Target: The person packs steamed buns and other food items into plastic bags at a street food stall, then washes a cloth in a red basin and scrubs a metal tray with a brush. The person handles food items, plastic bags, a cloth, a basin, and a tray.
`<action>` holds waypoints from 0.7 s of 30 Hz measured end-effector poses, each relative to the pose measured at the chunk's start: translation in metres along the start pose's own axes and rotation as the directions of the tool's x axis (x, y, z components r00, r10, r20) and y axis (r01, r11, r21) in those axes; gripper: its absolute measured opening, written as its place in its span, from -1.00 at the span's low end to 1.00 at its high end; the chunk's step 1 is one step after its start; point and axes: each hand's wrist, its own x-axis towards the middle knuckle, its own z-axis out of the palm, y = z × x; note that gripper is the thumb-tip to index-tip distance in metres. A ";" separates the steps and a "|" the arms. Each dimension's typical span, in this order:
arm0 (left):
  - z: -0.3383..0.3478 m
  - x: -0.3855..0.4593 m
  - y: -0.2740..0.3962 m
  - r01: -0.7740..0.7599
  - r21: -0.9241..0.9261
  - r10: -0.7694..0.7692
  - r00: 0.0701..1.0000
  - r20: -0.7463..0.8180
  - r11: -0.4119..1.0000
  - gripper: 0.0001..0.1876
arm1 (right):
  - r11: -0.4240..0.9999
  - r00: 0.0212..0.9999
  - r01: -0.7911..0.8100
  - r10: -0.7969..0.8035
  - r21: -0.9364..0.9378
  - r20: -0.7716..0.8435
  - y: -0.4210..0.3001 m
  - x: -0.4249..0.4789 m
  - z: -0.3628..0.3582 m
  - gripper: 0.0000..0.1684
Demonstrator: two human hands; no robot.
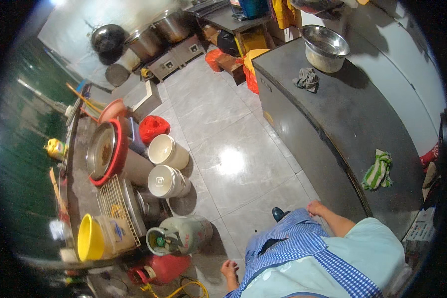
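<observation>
Both my hands hang beside a blue checked apron (279, 257). My left hand (230, 269) is low over the tiled floor, its fingers loosely curled and nothing seen in it; a grey-green gas cylinder (193, 234) and a red one (171, 266) stand to its left. My right hand (314, 208) is near the side of a dark counter (342, 111), also loosely curled, with nothing visible in it. On that counter lie a green and white striped cloth (378, 171) and a crumpled grey cloth (308, 80), the latter by a metal basin on a pot (326, 48).
White buckets (167, 181) and a red plastic bag (154, 129) stand on the floor at left, beside a bench bearing a yellow bowl (90, 237), a wire rack (117, 205) and a red basin (121, 149). Large steel pots (145, 43) sit on stoves at the back.
</observation>
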 end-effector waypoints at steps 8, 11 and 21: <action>0.018 0.091 0.059 -0.122 0.451 0.024 0.976 0.217 0.884 -0.78 | 0.956 0.924 0.285 -0.256 0.066 -0.284 -0.155 0.079 -0.058 -0.77; 0.008 0.169 0.113 -0.265 0.651 -0.004 0.925 0.381 0.711 -0.84 | 0.878 0.949 0.172 -0.027 0.446 -0.314 -0.168 0.088 -0.051 -0.82; 0.171 0.382 0.447 -0.314 0.360 0.046 0.805 0.591 0.879 -0.92 | 0.862 0.843 -0.095 0.336 0.498 -0.420 -0.163 0.048 0.045 -0.84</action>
